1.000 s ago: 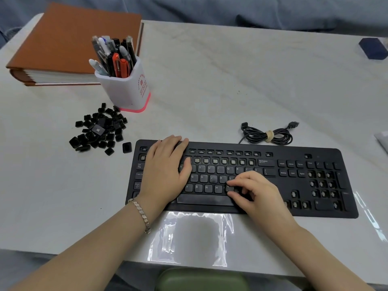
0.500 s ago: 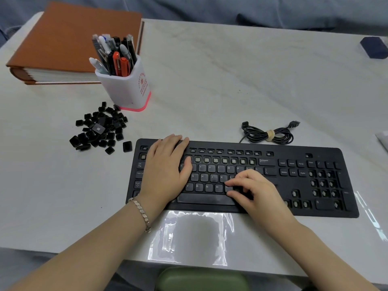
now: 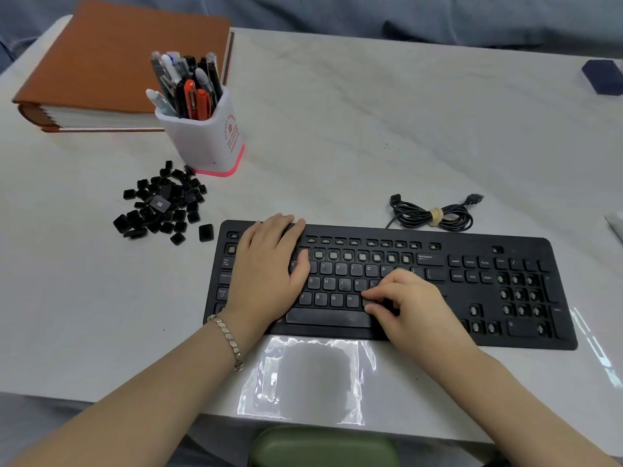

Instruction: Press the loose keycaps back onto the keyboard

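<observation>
Black keycap point(image 3: 368, 302), pinched in the right hand point(image 3: 409, 306), should sit square before pressing (flat left hand point(image 3: 266, 271) steadies the keyboard point(image 3: 526, 247)).

Loose keycaps point(image 3: 161, 205) lie left of keyboard point(image 3: 526, 298).

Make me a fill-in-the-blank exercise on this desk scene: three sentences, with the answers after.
1. The loose keycaps lie in a pile to the ____ of the keyboard.
2. The left hand rests flat on the keyboard, and its wrist wears a ____.
3. The right hand pinches a keycap at the spot just right of the letter ____.
Missing words: left; bracelet; M.
</observation>
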Available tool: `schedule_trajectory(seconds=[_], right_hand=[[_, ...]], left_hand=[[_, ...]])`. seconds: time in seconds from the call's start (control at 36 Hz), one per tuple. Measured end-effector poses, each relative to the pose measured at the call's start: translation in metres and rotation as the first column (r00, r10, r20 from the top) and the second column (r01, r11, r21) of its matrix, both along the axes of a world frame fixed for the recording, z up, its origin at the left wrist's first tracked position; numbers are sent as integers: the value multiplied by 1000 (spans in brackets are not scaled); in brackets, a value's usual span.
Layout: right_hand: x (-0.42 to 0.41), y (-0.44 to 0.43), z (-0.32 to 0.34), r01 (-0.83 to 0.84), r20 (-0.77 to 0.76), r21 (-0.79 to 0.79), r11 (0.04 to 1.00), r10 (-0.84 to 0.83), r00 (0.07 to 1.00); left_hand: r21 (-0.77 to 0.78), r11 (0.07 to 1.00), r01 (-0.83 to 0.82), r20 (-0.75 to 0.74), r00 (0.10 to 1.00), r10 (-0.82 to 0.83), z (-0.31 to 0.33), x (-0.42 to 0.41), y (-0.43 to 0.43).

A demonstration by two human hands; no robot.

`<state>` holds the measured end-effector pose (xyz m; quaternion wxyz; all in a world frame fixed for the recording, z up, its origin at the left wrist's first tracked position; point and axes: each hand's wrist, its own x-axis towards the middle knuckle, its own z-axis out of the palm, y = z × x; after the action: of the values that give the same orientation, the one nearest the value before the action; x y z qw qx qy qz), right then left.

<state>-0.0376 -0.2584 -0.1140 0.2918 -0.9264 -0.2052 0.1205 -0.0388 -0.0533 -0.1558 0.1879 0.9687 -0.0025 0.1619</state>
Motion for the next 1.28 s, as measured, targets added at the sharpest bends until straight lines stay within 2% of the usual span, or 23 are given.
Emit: schedule_trajectory(seconds=[0.08, 0.19, 0.25, 0.44, 0.64, 0.81, 0.86, 0.92, 0.97, 1.03, 1.06, 1.17, 1.28], right_hand=[[4, 4, 3, 26, -38, -47, 999, -28, 999], [16, 1, 9, 169, -233, 14, 985, -162, 959], [18, 1, 10, 174, -270, 4, 985, -166, 948], [24, 5, 13, 284, -331, 49, 958, -253, 909], [28, 10, 16, 348, -381, -28, 937, -333, 863], [27, 9, 19, 244, -344, -82, 966, -257, 903], [27, 5, 22, 248, -396, -15, 969, -234, 888], [25, 1, 27, 369, -540, 180, 912, -222, 812], [24, -4, 34, 520, -686, 361, 774, -158, 710], [21, -11, 39, 624, -753, 464, 629, -91, 651], [19, -14, 41, 633, -750, 492, 598, -78, 657], [8, -19, 37, 484, -582, 587, 649, -79, 810], [-2, -17, 32, 432, -501, 699, 570, -40, 865]], left_hand=[[6, 1000, -1, -2, 1000, 1, 0, 0, 0], [0, 1000, 2, 8, 1000, -2, 0, 0, 0], [-2, 1000, 4, 12, 1000, -4, 0, 0, 0], [-1, 1000, 4, 4, 1000, -4, 0, -1, 1], [2, 1000, 5, 1, 1000, -5, 0, 0, 0], [1, 1000, 9, -8, 1000, -9, 1, -1, 0], [-3, 1000, 9, -14, 1000, -9, 2, -1, 0], [-3, 1000, 9, -19, 1000, -9, 2, -1, 0], [-2, 1000, 10, -17, 1000, -10, 2, -1, 0], [-2, 1000, 13, -14, 1000, -13, 2, -1, 0], [-2, 1000, 13, -15, 1000, -13, 2, -1, 0], [0, 1000, 10, -18, 1000, -10, 2, -1, 0], [2, 1000, 9, -19, 1000, -9, 2, -1, 1]])
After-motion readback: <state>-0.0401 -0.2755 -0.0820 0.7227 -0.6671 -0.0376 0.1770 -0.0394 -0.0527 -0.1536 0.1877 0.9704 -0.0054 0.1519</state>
